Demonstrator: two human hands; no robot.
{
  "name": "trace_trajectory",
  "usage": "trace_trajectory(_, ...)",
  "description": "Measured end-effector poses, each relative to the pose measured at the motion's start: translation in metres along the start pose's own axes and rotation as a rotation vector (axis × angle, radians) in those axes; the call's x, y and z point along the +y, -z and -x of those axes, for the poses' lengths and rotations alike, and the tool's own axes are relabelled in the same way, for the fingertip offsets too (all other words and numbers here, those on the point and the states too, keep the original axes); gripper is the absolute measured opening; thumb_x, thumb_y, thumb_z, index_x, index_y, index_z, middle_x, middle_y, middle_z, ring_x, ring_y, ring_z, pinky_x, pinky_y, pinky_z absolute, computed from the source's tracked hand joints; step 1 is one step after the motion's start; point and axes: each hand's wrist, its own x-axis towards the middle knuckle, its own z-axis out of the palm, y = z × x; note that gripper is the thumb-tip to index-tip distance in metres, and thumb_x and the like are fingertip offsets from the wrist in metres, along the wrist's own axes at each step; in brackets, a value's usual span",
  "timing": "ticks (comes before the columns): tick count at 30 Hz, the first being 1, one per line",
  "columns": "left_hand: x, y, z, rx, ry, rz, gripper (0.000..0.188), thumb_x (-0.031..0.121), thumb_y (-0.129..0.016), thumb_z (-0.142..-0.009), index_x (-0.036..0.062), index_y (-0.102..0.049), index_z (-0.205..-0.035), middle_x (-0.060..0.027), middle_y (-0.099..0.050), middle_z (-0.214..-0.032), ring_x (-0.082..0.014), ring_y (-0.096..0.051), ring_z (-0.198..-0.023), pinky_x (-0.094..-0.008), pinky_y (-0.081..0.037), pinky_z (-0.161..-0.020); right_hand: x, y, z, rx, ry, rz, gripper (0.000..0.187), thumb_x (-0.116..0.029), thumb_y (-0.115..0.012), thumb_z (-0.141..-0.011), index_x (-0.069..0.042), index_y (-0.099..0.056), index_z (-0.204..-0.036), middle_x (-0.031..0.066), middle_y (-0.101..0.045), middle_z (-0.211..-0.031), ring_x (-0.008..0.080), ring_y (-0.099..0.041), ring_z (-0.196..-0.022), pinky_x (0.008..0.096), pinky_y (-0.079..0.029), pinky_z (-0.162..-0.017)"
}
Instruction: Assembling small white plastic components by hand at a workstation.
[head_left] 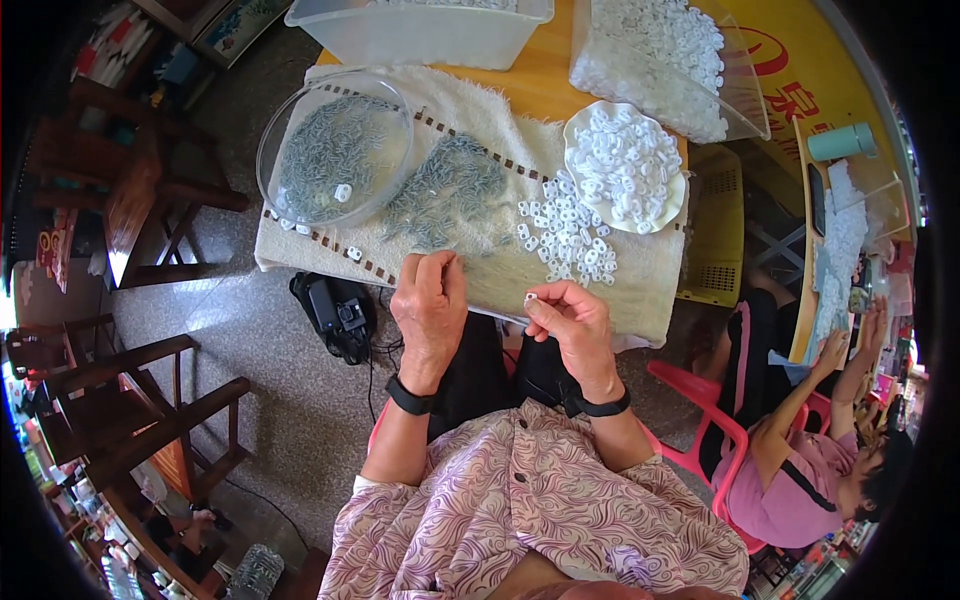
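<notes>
My right hand (578,325) pinches a small white plastic piece (530,297) between thumb and forefinger, just over the towel's near edge. To its left my left hand (430,300) is closed in a pinch; whatever its fingertips hold, if anything, is too small to make out. Ahead of the left hand a loose heap of small grey screw-like pins (455,185) lies on a cream towel (480,285). Beyond my right hand are scattered white two-holed plastic pieces (568,235). A scalloped white dish (675,200) beside them is heaped with more.
A round clear tray (262,160) at the left holds more grey pins. Two clear bins, one at the back (420,40) and one at the back right (650,95), contain white pieces. A yellow crate (715,230) stands right of the table. A person in pink (790,490) works at another table.
</notes>
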Motion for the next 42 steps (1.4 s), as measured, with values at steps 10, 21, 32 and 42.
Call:
trace_trajectory(10, -0.008, -0.002, -0.001, 0.012, -0.029, -0.16, 0.013, 0.005, -0.068, -0.077, 0.0068, -0.061, -0.088, -0.0104, -0.056, -0.078, -0.0302, -0.059, -0.068, -0.0382, -0.047, -0.057, 0.001, 0.003, 0.001, 0.02, 0.007, 0.014, 0.015, -0.012, -0.066, -0.087, 0.0, -0.065, -0.096, 0.0025, -0.064, -0.075, 0.0078, -0.062, -0.063, 0.019, -0.048, -0.055)
trace_trajectory(21, -0.003, 0.001, -0.01, -0.103, -0.194, -0.191, 0.008, 0.005, -0.068, -0.077, 0.0057, -0.066, -0.085, -0.0086, -0.056, -0.078, -0.0275, -0.059, -0.071, -0.0358, -0.047, -0.061, 0.002, 0.001, 0.0, 0.02, -0.003, 0.033, 0.015, -0.011, -0.067, -0.087, 0.001, -0.064, -0.096, 0.0029, -0.064, -0.075, 0.0081, -0.062, -0.063, 0.019, -0.048, -0.054)
trace_trajectory(32, 0.0, 0.001, -0.01, -0.161, -0.118, -0.211, 0.007, 0.007, -0.06, -0.084, 0.0053, -0.056, -0.089, -0.0126, -0.054, -0.086, -0.0322, -0.057, -0.081, -0.0401, -0.046, -0.065, 0.002, 0.002, 0.003, 0.011, 0.013, 0.035, 0.015, -0.012, -0.067, -0.087, 0.0, -0.064, -0.096, 0.0021, -0.064, -0.075, 0.0072, -0.062, -0.063, 0.0188, -0.048, -0.054)
trace_trajectory(42, -0.006, 0.014, -0.013, -0.207, -0.146, 0.004, 0.011, 0.002, -0.064, -0.079, 0.0057, -0.063, -0.09, -0.0112, -0.055, -0.085, -0.0311, -0.059, -0.079, -0.0386, -0.048, -0.065, 0.0, 0.001, 0.008, 0.017, 0.024, 0.047, 0.014, -0.011, -0.066, -0.087, 0.0, -0.064, -0.095, 0.0019, -0.064, -0.075, 0.0073, -0.061, -0.062, 0.0188, -0.047, -0.054)
